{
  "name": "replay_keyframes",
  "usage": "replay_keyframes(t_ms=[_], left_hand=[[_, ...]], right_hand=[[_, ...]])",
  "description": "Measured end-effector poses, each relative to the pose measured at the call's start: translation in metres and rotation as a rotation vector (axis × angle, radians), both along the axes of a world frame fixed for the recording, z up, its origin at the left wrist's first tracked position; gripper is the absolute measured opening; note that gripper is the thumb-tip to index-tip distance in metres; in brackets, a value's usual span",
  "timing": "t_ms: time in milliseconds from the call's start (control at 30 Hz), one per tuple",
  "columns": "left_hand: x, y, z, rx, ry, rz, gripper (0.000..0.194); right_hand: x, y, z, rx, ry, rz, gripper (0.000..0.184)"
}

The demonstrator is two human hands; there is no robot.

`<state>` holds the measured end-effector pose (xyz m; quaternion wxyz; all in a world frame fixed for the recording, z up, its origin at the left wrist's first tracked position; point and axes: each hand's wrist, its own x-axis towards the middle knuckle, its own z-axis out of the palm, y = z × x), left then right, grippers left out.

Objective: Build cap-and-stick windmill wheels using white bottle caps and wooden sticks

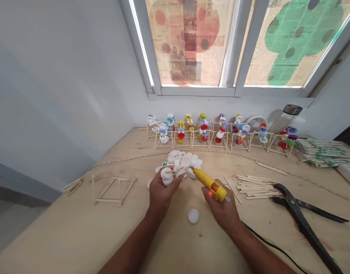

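Pale plywood workbench beneath everything, with a tall window papered in printed sheets far beyond the landmark: a loose heap of white plastic bottle caps at mid-bench. Behind the heap, a long row of small wooden-stick frames strung with multicoloured caps, then a white desk fan and a glass jar with a dark metal lid. Right of the heap, long black metal pliers, a thin black cable, a wrapped bundle of wooden sticks and a spread of loose flat sticks. Left of the heap, a square frame of thin wooden sticks. In front of the heap, one lone white cap. At the heap's near edge, the left hand, fingers curled tightly around a short stack of white caps. Just beside that stack, the right hand, closed firmly around a yellow plastic glue gun, its nozzle aimed at the stack, a small red light glowing.
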<state>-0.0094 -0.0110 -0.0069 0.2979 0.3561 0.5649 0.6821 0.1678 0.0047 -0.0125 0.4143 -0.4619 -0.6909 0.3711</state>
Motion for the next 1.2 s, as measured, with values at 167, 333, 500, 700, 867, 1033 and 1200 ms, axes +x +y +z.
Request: replay_keyframes(t_ms=[167,333,500,700,867,1033,1200], left_hand=[[0.0005,-0.0002,-0.0005,0.003,0.005,-0.004,0.041],[0.0002,-0.0001,-0.0020,0.006,-0.009,-0.014,0.042],[-0.0010,0.0007,-0.0043,0.013,0.008,-0.010,0.042],[-0.0008,0.0010,-0.0033,0.013,0.029,-0.004,0.041],[-0.0003,0.0007,-0.0035,0.015,0.026,-0.012,0.041],[0.0001,0.0005,-0.0017,0.013,0.030,0.000,0.041],[-0.0010,0.0011,-0.0031,0.009,0.048,-0.007,0.041]], right_hand=[[-0.0002,0.0006,-0.0005,-0.007,-0.015,-0.011,0.026],[-0.0002,0.0009,-0.0014,0.014,-0.029,-0.016,0.026],[0.0003,0.0019,-0.0028,0.005,-0.035,-0.023,0.025],[0.0010,0.0014,-0.0040,-0.014,-0.035,-0.014,0.024],[0.0014,0.0017,-0.0032,-0.016,-0.046,-0.025,0.025],[0.0005,0.0020,-0.0015,0.003,-0.058,-0.034,0.027],[0.0001,0.0014,-0.0031,0.019,-0.058,-0.037,0.027]])
